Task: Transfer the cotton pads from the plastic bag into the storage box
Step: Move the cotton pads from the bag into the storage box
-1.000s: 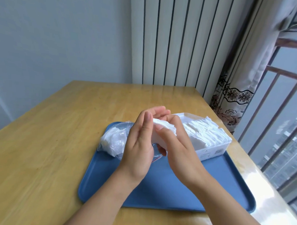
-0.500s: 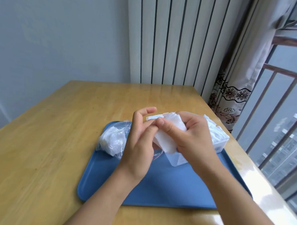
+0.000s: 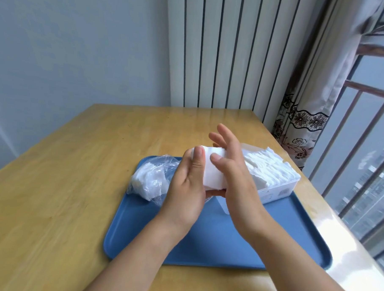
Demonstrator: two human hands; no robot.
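White cotton, a whole wad of it, is now squared up between two palms. Half a second ago the right hand (image 3: 235, 180) was curled over the top of the stack of cotton pads (image 3: 212, 168), pinching it; now its fingers (image 3: 225, 138) have straightened and fanned out, the palm pressing flat on the stack's right face, thumb across the front. The left hand (image 3: 188, 184) presses the other face, its thumb lying up along the stack's edge. So it's a squeeze, not a grip: I'd say they're tidying the stack so it slots in cleanly.

The stack hangs above the blue tray (image 3: 204, 245), just beside the near end of the storage box (image 3: 279, 193), not yet in.

The count: one tray, one table (image 3: 64, 183), one box already well filled with upright pads, one plastic bag (image 3: 151, 178) left of the hands with pads remaining inside. Individual pads are too many to count.
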